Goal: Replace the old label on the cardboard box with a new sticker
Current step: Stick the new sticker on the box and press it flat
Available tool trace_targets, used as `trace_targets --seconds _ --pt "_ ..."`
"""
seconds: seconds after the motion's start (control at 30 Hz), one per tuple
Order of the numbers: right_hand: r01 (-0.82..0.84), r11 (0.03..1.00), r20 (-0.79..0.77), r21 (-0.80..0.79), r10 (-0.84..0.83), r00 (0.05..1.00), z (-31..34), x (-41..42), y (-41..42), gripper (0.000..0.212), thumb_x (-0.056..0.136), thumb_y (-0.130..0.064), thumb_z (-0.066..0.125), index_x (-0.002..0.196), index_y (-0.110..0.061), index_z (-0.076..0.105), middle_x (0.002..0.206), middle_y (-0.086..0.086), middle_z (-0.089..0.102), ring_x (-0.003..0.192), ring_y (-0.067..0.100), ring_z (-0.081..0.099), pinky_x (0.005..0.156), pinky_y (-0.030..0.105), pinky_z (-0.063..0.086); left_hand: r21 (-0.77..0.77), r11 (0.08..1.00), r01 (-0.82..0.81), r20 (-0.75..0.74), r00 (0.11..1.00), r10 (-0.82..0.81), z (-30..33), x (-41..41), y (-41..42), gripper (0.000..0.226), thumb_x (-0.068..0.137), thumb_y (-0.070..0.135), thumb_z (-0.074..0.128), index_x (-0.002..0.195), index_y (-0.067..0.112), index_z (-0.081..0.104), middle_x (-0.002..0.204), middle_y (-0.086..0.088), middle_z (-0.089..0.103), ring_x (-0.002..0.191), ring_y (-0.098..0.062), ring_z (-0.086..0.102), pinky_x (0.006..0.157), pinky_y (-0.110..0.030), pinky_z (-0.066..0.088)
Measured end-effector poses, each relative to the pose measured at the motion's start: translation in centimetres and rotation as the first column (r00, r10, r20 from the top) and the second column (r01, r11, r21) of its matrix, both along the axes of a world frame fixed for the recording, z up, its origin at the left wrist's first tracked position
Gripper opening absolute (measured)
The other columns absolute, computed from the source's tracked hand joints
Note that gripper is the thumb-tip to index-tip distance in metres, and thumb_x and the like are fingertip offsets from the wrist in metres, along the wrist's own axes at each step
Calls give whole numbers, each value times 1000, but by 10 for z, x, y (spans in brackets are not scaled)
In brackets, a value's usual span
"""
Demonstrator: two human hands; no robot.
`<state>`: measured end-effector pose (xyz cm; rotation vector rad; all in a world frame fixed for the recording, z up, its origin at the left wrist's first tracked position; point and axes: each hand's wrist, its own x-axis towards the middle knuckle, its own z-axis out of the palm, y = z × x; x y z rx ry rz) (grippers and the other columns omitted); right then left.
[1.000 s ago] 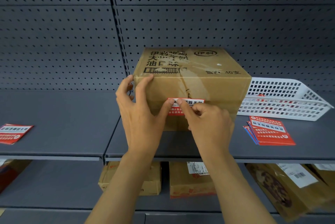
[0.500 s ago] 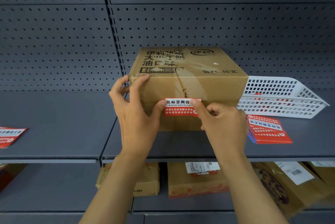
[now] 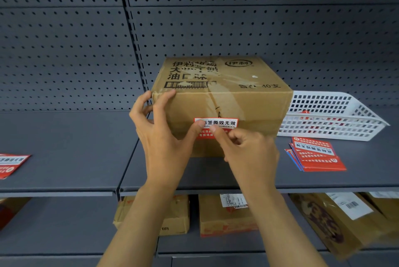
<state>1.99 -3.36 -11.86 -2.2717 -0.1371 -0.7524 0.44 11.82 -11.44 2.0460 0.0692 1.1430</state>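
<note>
A brown cardboard box [image 3: 248, 102] with black printing and clear tape stands on the grey shelf [image 3: 64, 152]. A red and white sticker [image 3: 222, 123] lies flat on its front face. My left hand [image 3: 164, 143] grips the box's front left corner, fingers over the top edge, thumb tip pressing the sticker's left end. My right hand [image 3: 248, 154] is curled, with its index fingertip pressed on the sticker's lower middle, covering part of the red band.
A stack of red stickers [image 3: 317, 154] lies on the shelf right of the box, in front of a white perforated basket [image 3: 336, 115]. Another red sticker sheet [image 3: 10, 164] lies at the far left. Cardboard boxes [image 3: 224, 217] and brown bags [image 3: 336, 223] fill the lower shelf.
My right fingertip slid to the sticker's right end, then back left to its lower middle. My left hand stays on the box corner with its thumb on the sticker.
</note>
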Motion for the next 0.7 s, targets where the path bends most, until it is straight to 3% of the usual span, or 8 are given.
trace_targets --seconds 0.2,0.43,0.7 --pt "19 995 18 -99 -18 1000 -3 6 10 72 86 -79 47 54 -17 65 45 0 62 45 17 60 51 37 54 42 999 -27 -27 999 28 -1 0 3 87 68 37 93 139 35 44 153 -4 21 138 -19 35 113 -51 41" --pt "70 997 -17 -20 -70 997 -4 9 -13 73 82 -84 46 58 -19 67 48 2 65 52 22 64 58 41 56 78 997 -11 -40 999 14 -4 1 10 86 70 34 91 141 36 43 154 -2 20 134 -7 28 114 -53 39" --pt "103 994 -26 -29 -104 994 -2 9 -29 72 82 -82 49 55 -18 66 47 3 64 50 22 63 58 41 55 77 997 -14 -38 999 17 -5 1 11 85 71 31 91 142 34 44 154 -6 20 135 -10 26 117 -49 37"
